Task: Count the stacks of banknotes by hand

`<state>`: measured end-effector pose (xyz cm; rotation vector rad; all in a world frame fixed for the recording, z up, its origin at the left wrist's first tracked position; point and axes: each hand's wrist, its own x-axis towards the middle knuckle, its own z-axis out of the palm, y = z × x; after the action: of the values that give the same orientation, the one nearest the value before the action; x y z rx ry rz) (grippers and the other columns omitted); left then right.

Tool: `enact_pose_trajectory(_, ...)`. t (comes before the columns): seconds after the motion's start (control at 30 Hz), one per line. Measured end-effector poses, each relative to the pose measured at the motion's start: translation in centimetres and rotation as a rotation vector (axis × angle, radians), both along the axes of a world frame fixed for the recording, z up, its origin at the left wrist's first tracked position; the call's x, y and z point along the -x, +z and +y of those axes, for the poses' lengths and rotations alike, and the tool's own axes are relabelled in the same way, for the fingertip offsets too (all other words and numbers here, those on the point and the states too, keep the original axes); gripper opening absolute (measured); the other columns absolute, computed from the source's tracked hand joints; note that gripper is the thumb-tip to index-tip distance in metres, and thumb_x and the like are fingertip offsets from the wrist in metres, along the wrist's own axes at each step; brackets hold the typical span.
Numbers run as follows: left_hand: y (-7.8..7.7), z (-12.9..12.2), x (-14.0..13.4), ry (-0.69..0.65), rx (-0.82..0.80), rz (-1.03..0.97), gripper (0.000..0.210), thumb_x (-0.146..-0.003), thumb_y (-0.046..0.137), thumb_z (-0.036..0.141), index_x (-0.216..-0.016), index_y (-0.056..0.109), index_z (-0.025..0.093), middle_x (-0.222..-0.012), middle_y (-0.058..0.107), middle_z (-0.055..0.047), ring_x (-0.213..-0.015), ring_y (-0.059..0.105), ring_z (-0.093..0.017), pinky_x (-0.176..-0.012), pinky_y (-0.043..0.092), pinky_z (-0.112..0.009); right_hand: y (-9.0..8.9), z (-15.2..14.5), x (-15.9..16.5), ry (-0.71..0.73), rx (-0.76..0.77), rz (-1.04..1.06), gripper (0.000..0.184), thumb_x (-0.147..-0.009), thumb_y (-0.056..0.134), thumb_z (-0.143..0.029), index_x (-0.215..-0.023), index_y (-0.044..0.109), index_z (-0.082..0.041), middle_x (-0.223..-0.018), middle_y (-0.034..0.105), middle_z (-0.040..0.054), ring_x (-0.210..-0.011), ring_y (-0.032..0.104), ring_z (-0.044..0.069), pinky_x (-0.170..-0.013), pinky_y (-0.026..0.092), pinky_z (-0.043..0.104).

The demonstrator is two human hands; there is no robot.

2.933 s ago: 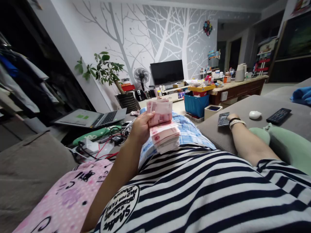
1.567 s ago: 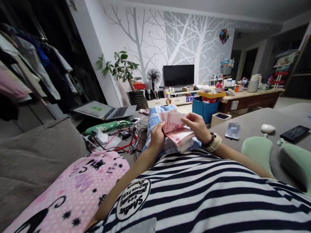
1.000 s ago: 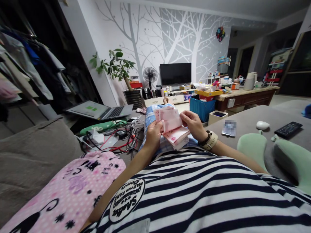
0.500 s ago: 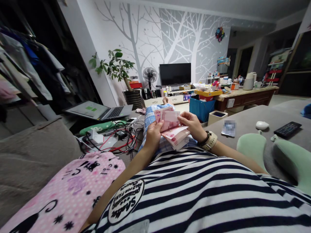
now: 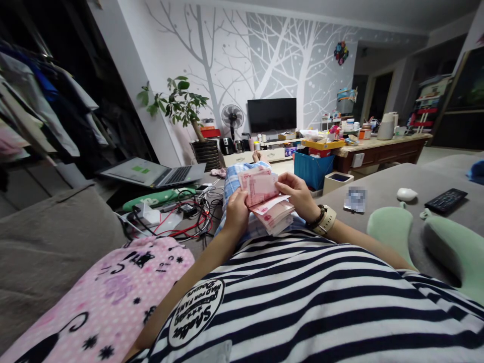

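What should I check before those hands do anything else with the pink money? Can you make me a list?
1. Left hand holding the pink banknotes: ok, its thumb is on them.
2. Right hand at the notes' edge: ok, its fingertips are there.
3. Only one note between the right fingertips: cannot tell, too small to see.
4. Lower end of the stack neat: not ok, its edges are spread unevenly.
5. Tangled cables away from the money: ok, they lie apart, beyond the left hand.
6. Number of notes known: cannot tell, they overlap.
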<state>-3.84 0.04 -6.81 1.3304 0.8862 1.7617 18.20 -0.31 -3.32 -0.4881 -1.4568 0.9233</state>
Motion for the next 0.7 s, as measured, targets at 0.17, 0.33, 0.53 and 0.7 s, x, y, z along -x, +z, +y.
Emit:
enact_pose_trajectory(0.17, 0.9, -1.2, -1.2, -0.075, 0.017, -0.044, 0.018, -0.093, 0.094, 0.042, -0.102, 0.085, 0.029, -0.113, 0.095, -0.011, -0.130, 0.089, -0.044, -0.112, 0.077, -0.054, 0.0, -0.3, -0.2, -0.010, -0.012, -0.051, 0.069, -0.079, 0.109, -0.086, -0.087, 0.072, -0.030, -0.082, 0.065, 0.0000, -0.082, 0.057, 0.023, -0.077, 0.053, 0.038)
enact_pose_trajectory(0.33, 0.8, -0.7, -1.5, -0.118, 0.016, -0.079, 0.034, -0.087, 0.099, 0.051, -0.106, 0.083, 0.028, -0.113, 0.096, -0.013, -0.136, 0.090, -0.046, -0.116, 0.077, -0.056, 0.1, -0.5, -0.3, -0.055, -0.075, -0.045, 0.068, -0.083, 0.107, -0.087, -0.084, 0.072, -0.029, -0.084, 0.067, 0.0028, -0.086, 0.062, 0.025, -0.084, 0.058, 0.042)
enact_pose_trajectory(0.53, 0.2, 0.0, -1.2, -0.115, -0.019, -0.030, 0.049, -0.084, 0.102, 0.064, -0.114, 0.086, 0.029, -0.114, 0.097, -0.010, -0.131, 0.092, -0.042, -0.115, 0.078, -0.056, -0.1, -0.2, -0.2, -0.015, -0.099, 0.001, 0.069, -0.082, 0.109, -0.085, -0.088, 0.072, -0.028, -0.082, 0.069, 0.0011, -0.084, 0.065, 0.024, -0.085, 0.061, 0.041)
enact_pose_trajectory(0.7, 0.3, 0.0, -1.2, -0.124, -0.028, -0.030, 0.051, -0.080, 0.106, 0.064, -0.108, 0.086, 0.027, -0.114, 0.097, -0.010, -0.125, 0.094, -0.042, -0.113, 0.079, -0.056, -0.3, -0.1, -0.2, 0.025, -0.092, 0.014, 0.064, -0.083, 0.110, -0.079, -0.090, 0.073, -0.027, -0.079, 0.065, -0.0014, -0.077, 0.057, 0.019, -0.076, 0.054, 0.037)
